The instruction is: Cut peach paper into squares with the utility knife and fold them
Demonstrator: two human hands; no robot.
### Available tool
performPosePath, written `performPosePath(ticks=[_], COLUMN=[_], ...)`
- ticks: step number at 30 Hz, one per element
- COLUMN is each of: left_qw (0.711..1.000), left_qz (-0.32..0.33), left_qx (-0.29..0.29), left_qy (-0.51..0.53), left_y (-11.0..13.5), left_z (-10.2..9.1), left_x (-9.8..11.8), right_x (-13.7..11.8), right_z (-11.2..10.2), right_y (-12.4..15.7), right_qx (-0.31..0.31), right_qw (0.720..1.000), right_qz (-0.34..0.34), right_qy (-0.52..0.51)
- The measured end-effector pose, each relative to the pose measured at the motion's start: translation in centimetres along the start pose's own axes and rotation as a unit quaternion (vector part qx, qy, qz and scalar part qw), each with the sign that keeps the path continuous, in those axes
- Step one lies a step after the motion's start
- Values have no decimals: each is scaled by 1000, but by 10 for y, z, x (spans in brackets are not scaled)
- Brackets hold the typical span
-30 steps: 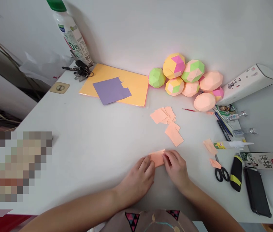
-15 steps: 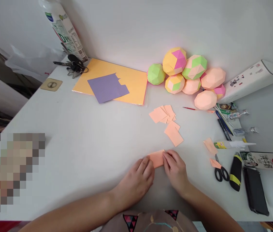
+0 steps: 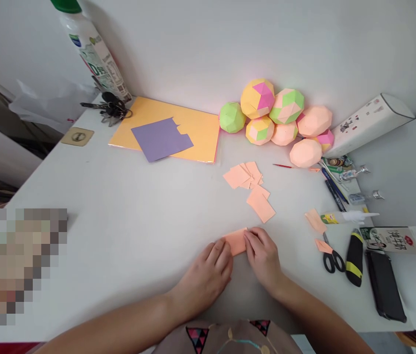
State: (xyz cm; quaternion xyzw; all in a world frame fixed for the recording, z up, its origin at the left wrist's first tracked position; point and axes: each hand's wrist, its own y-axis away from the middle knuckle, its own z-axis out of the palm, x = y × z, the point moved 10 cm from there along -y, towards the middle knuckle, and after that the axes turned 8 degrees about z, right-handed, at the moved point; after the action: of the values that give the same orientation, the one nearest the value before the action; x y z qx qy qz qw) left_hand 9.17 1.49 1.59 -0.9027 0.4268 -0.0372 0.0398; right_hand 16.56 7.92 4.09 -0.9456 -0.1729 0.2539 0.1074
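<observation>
A small folded peach paper [image 3: 236, 240] lies flat on the white table [image 3: 130, 221], close to me. My left hand [image 3: 208, 278] presses its left end with curled fingers. My right hand [image 3: 263, 258] presses its right end, fingertips together on the paper. Beyond them lies a heap of several peach paper squares [image 3: 246, 176] and one larger peach piece [image 3: 261, 205].
Several paper polyhedron balls [image 3: 277, 120] are piled against the wall. An orange sheet [image 3: 200, 130] carries a purple sheet [image 3: 161, 139]. At right lie scissors [image 3: 331, 258], a glue tube [image 3: 347, 217], a black phone [image 3: 384, 292], and a carton [image 3: 395, 240]. Keys [image 3: 110, 107] and a bottle [image 3: 92, 46] stand at back left.
Both hands stay pressed on the folded peach paper. Only the view has shifted slightly; the things on the table have not moved.
</observation>
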Motion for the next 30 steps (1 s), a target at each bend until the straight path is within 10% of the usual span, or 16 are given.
performPosePath(ticks=[30], left_qw=[993], left_qz=[-4], left_qx=[-54], left_qy=[105], left_y=[-8], left_z=[-1], left_x=[-12], right_x=[-4], right_z=[18], right_y=[19], right_qx=[-26], right_qw=[980], right_qz=[-37], right_qy=[195])
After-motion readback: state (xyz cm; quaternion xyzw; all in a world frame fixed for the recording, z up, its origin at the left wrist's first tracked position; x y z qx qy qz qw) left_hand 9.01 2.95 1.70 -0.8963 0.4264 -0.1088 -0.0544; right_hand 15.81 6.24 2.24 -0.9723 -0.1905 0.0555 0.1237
